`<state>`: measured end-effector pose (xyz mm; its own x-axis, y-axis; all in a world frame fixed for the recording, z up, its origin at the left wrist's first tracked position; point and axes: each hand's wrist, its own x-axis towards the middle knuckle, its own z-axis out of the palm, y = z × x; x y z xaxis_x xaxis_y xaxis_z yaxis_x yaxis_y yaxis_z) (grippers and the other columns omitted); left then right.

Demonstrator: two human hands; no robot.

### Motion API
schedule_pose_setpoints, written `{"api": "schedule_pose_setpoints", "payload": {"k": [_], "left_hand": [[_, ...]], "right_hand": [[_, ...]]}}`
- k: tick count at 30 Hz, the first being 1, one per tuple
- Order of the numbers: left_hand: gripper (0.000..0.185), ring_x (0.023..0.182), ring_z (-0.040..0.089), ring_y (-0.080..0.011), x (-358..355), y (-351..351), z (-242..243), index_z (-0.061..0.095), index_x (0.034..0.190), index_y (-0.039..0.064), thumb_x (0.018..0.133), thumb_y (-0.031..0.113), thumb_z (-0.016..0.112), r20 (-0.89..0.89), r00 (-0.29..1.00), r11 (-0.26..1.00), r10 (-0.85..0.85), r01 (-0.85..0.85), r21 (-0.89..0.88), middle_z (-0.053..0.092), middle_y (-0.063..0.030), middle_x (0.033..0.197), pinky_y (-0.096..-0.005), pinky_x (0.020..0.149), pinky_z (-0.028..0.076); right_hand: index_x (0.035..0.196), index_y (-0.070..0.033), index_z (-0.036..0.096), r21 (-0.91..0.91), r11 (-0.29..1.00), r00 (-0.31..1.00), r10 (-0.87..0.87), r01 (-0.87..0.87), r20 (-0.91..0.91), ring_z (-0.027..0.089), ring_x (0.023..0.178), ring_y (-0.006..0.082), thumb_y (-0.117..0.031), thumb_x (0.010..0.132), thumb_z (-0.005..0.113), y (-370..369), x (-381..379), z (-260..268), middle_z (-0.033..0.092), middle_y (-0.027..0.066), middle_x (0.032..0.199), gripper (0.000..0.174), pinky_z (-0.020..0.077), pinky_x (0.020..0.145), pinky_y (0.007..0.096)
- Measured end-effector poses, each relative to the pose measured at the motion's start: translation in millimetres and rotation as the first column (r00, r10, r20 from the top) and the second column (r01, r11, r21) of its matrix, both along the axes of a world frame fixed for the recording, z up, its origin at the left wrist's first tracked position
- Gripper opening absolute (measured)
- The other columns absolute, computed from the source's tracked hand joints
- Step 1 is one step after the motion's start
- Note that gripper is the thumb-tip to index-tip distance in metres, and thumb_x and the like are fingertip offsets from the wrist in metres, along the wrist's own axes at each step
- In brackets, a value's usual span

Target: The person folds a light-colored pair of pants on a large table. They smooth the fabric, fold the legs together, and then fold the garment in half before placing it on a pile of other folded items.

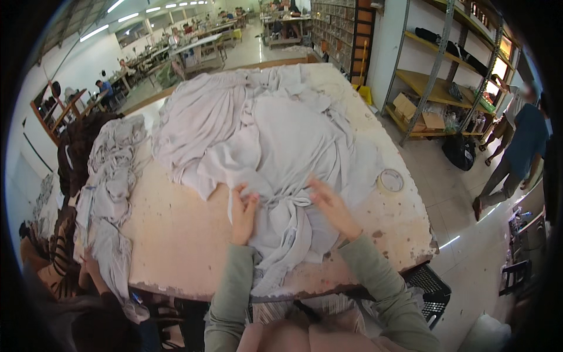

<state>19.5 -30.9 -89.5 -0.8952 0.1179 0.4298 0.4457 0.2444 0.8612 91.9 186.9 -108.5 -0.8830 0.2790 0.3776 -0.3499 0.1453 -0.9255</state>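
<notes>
A large heap of pale grey fabric (299, 132) lies on the worn wooden table in front of me. Near the front, the fabric is bunched into a knot-like gather (292, 201), and a loose tail (283, 251) hangs toward the table's near edge. My left hand (244, 215) is at the left of this gather against the cloth, thumb and forefinger apart. To the right, my right hand (332, 204) hovers at the fabric, somewhat blurred, with its fingers spread. I see no cloth gripped in either hand.
On the table (176, 246), a roll of tape (390, 181) sits at right. More grey fabric (112, 171) drapes along the left edge, beside another person's arm (94, 273). A black crate (426, 286) stands low right. Shelving (433, 83) and two people (519, 145) are beyond.
</notes>
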Motion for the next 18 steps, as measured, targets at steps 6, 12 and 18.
{"api": "schedule_pose_setpoints", "payload": {"k": [6,12,18], "left_hand": [[0.028,0.076,0.055,-0.012,62.0,-48.6,26.6,0.059,0.107,0.004,0.09,0.025,0.065,0.336,0.898,0.896,-0.284,0.373,-0.24,0.059,-0.0058,0.087,-0.0279,0.067,0.044],[0.033,0.072,0.054,-0.0085,104.0,-33.2,-0.8,0.06,0.11,0.005,0.086,0.026,0.07,0.105,0.902,0.819,-0.419,0.426,-0.384,0.063,-0.0044,0.086,-0.0226,0.063,0.041],[0.03,0.072,0.053,-0.0059,100.6,-58.1,4.1,0.061,0.112,0.004,0.086,0.016,0.071,0.607,0.593,0.83,-0.529,0.512,0.223,0.061,-0.0019,0.083,-0.0228,0.061,0.043]], "right_hand": [[0.111,0.0,0.058,-0.04,0.998,0.743,0.068,-0.055,0.666,0.061,0.065,0.0106,-0.028,0.096,0.057,20.5,78.2,16.3,0.064,0.0063,0.088,0.031,0.0462,0.057,0.0225],[0.13,0.001,0.044,-0.152,0.984,0.79,0.167,-0.095,0.59,0.065,0.072,0.016,-0.037,0.094,0.06,-69.2,96.9,-5.6,0.064,0.0121,0.099,0.055,0.0502,0.065,0.0287],[0.137,0.004,0.036,-0.597,0.752,0.796,0.529,-0.279,0.294,0.049,0.118,0.0144,-0.024,0.092,0.066,-67.5,92.7,24.4,0.054,0.0085,0.125,0.061,0.0404,0.098,0.0316]]}}
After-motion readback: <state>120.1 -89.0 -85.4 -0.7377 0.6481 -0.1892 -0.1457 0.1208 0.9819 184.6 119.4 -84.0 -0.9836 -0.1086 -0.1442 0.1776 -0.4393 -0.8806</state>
